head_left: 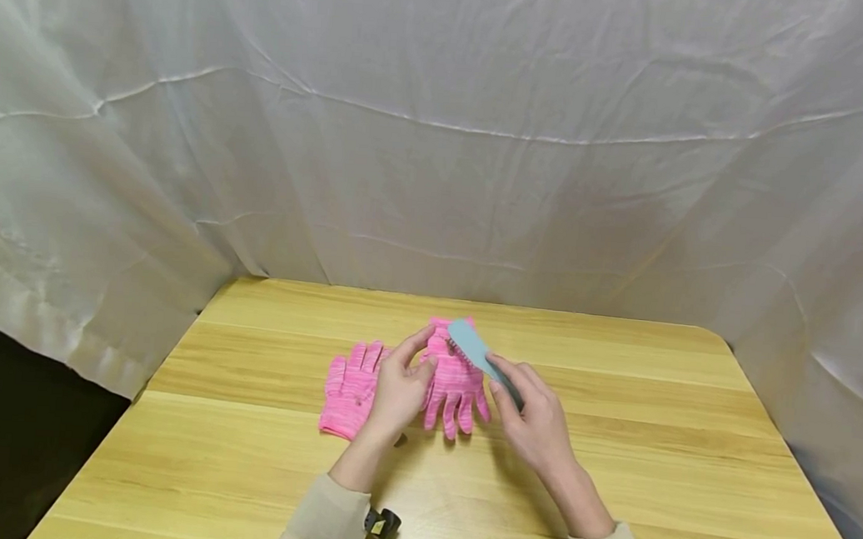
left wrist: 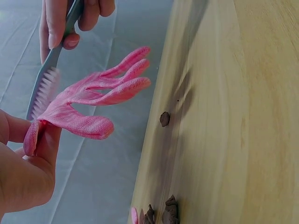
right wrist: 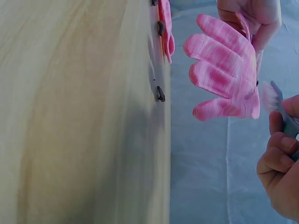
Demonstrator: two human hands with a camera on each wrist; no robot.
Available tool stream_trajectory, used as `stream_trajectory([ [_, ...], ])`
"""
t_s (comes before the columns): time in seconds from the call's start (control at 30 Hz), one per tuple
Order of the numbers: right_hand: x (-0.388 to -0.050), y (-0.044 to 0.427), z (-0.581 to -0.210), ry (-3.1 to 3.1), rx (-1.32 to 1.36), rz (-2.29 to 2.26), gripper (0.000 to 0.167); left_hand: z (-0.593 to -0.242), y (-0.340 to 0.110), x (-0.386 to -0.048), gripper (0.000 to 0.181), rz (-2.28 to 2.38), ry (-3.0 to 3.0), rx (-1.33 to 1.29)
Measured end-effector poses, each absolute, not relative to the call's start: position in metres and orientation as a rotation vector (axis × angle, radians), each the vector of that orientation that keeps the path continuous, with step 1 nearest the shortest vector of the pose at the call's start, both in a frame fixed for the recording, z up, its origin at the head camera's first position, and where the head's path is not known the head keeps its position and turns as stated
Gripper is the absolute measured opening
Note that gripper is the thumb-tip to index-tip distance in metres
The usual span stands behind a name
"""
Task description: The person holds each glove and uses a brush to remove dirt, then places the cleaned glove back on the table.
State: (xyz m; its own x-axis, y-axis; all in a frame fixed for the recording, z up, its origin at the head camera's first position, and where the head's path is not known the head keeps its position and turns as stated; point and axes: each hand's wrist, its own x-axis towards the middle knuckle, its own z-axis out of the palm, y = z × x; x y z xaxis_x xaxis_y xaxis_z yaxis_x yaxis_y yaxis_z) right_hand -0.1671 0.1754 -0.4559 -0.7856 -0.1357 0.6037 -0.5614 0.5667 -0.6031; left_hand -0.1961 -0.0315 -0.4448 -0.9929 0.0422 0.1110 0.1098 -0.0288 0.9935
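A pink knitted glove (head_left: pixel 456 376) hangs above the table with its fingers pointing down toward me. My left hand (head_left: pixel 399 388) pinches it near the cuff, its thumb and fingers at the glove's edge. In my right hand (head_left: pixel 537 419) is the handle of a blue-grey brush (head_left: pixel 469 341). The pale bristles (left wrist: pixel 46 91) touch the glove near the cuff in the left wrist view. A second pink glove (head_left: pixel 348 393) lies on the table to the left, partly hidden behind my left hand.
Dark brown lumps (left wrist: pixel 171 211) lie on the wooden table (head_left: pixel 614 449), with a smaller brown crumb (left wrist: pixel 164 119) apart from them. A pale grey curtain (head_left: pixel 481 198) stands behind the table and along its sides.
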Motion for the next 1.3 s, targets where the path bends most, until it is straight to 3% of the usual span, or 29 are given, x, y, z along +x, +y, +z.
stream_trajectory([
  [1.3, -0.1654, 0.1762, -0.4558, -2.376, 0.491, 1.054, 0.043, -0.4435, -0.0311, -0.196, 0.051, -2.197, -2.165, -0.128],
])
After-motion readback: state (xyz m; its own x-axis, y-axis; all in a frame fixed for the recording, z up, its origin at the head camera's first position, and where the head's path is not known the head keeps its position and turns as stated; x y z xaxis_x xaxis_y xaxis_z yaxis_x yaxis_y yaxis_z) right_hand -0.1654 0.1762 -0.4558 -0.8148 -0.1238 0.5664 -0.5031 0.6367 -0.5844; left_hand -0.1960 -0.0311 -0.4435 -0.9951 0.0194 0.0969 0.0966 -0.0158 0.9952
